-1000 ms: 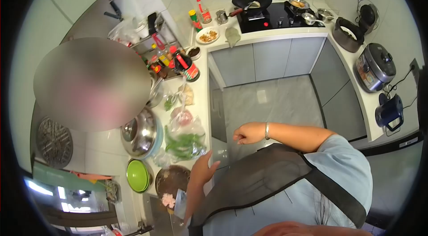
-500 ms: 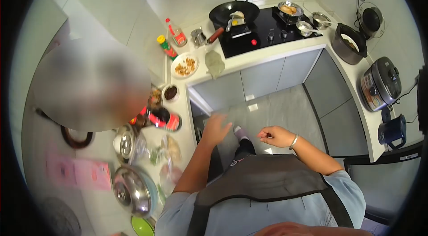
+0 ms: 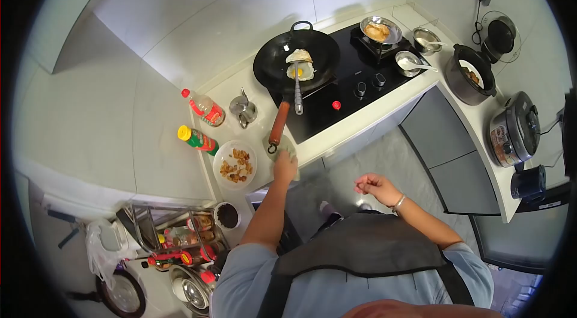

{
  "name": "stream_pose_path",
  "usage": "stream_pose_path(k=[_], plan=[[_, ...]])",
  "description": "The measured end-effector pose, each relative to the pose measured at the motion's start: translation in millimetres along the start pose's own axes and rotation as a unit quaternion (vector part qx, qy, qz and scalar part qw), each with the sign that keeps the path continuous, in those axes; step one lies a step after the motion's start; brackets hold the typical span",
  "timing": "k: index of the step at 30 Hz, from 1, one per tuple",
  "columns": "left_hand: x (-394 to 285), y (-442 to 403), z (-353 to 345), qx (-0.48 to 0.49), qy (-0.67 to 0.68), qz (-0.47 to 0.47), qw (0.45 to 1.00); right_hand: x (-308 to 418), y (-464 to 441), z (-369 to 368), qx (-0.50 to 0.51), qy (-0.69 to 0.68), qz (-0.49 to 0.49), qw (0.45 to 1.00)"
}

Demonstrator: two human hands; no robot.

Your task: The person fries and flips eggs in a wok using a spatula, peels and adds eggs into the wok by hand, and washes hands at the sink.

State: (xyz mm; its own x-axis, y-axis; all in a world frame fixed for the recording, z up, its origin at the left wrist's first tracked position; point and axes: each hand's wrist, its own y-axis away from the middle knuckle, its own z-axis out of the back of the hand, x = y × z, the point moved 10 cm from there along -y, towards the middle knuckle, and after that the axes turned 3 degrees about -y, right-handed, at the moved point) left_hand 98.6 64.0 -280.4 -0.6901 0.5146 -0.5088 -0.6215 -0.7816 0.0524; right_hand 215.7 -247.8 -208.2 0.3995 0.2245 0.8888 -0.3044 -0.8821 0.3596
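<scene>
My left hand [image 3: 285, 166] reaches over the counter's front edge, fingers blurred but stretched toward a grey-green cloth [image 3: 292, 148]. Just beyond the hand is the wooden handle [image 3: 278, 124] of a black wok [image 3: 270, 59]. Inside the wok lie a folded piece of egg [image 3: 299, 56] and a fried egg with a yellow yolk [image 3: 305, 72]. A metal spatula [image 3: 298, 94] rests in the wok with its handle out over the rim. My right hand [image 3: 377, 187] hovers above the floor before my apron, fingers curled together, nothing visible in them.
Left of the handle stand a plate of browned pieces [image 3: 222, 160], a metal oil pot [image 3: 243, 110], a red-capped bottle [image 3: 208, 109] and a yellow-capped bottle [image 3: 198, 139]. A pan of fried food [image 3: 393, 28], steel bowl [image 3: 407, 65], dark pot [image 3: 466, 88] and rice cooker [image 3: 511, 131] sit rightward.
The view has turned toward the stove and come closer to it. My left hand has moved forward from above the floor to the cloth at the counter edge. My right hand stays curled.
</scene>
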Motion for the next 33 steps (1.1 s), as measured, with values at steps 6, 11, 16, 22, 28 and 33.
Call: stream_pose_path(k=[6, 11, 16, 22, 28, 33], plan=[[-87.2, 39.1, -1.0, 0.143, 0.315, -0.008, 0.938, -39.4, -93.5, -12.0, -0.095, -0.323, -0.104, 0.936], [-174.8, 79.9, -14.6, 0.331, 0.557, -0.026, 0.761, -42.5, -130.6, -46.2, 0.092, -0.295, -0.059, 0.949], [-210.0, 93.0, -25.3, 0.488, 0.736, 0.119, 0.454, -142.8, -171.5, -20.6, 0.143, -0.514, -0.172, 0.828], [-236.1, 78.3, -34.2, 0.507, 0.654, 0.155, 0.539, -36.7, -157.9, -18.8, 0.241, -0.546, 0.016, 0.802], [-230.6, 39.4, -39.1, 0.394, 0.524, 0.179, 0.734, 18.8, -145.3, -11.0, 0.278, -0.545, 0.13, 0.78], [-224.6, -1.5, -29.4, 0.15, 0.38, 0.037, 0.912, 13.5, -152.1, 31.9, 0.043, -0.29, 0.112, 0.949]])
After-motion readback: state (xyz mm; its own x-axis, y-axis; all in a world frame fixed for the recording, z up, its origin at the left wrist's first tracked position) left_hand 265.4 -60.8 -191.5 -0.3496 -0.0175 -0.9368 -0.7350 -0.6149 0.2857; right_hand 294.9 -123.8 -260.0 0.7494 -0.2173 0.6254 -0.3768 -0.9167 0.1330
